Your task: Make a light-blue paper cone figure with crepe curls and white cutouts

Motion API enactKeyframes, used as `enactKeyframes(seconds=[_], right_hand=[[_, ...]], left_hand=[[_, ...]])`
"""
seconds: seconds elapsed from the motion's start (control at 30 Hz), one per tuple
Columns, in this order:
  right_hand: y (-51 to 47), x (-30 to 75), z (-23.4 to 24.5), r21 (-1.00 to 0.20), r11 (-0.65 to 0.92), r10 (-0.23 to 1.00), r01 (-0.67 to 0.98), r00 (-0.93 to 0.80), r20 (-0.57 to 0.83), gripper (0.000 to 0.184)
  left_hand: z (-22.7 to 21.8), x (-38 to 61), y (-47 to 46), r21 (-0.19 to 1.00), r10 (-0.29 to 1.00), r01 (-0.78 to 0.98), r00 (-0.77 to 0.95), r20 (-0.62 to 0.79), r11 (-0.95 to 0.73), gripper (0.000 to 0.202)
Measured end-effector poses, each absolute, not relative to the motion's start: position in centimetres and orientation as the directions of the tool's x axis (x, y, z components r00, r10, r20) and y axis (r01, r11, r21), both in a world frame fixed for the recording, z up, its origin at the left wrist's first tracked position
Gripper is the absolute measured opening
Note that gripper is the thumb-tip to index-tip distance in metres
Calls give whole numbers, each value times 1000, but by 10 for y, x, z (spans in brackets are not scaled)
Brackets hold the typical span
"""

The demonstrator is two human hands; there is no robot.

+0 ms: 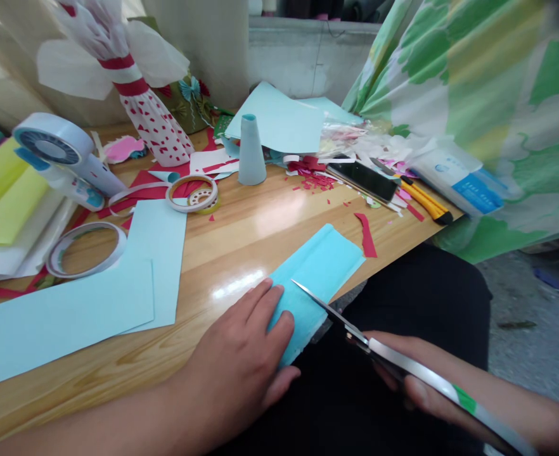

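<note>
Pinned the blue paper (308,285) flat under an open left hand (236,348) at 7 o'clock, scissors (331,310) gripped in the right hand (388,348) at 5, lined up nicely on the edge.

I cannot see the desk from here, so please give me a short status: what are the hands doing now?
Left hand pressing folded blue paper. Right hand holding scissors, blade along paper edge. Red paper scrap beside paper.

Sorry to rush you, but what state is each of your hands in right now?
Left hand: open, pressing blue paper.
Right hand: closed, holding scissors.
</note>
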State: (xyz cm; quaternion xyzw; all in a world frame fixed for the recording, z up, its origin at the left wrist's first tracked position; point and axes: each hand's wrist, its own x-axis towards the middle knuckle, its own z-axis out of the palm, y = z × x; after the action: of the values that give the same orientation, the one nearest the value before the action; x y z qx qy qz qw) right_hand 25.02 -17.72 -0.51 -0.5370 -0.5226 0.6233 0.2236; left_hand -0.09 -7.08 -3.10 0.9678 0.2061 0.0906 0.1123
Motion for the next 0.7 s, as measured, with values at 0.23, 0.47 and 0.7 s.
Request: enactKeyframes(seconds=[0.23, 0.47, 0.7], right_hand=[[-173, 250, -8, -866, -342, 790, 365, -387, -475, 55], [-173, 244, -14, -863, -375, 795, 339, -362, -487, 57], [-173, 249, -15, -880, -366, 788, 303, -404, -466, 58]], left_hand=[[-29, -1, -72, 273, 398, 352, 907, 136, -895, 38], [-29, -1, -71, 290, 370, 315, 915, 159, -904, 34], [-29, -4, -68, 369, 403, 326, 903, 152, -870, 39]])
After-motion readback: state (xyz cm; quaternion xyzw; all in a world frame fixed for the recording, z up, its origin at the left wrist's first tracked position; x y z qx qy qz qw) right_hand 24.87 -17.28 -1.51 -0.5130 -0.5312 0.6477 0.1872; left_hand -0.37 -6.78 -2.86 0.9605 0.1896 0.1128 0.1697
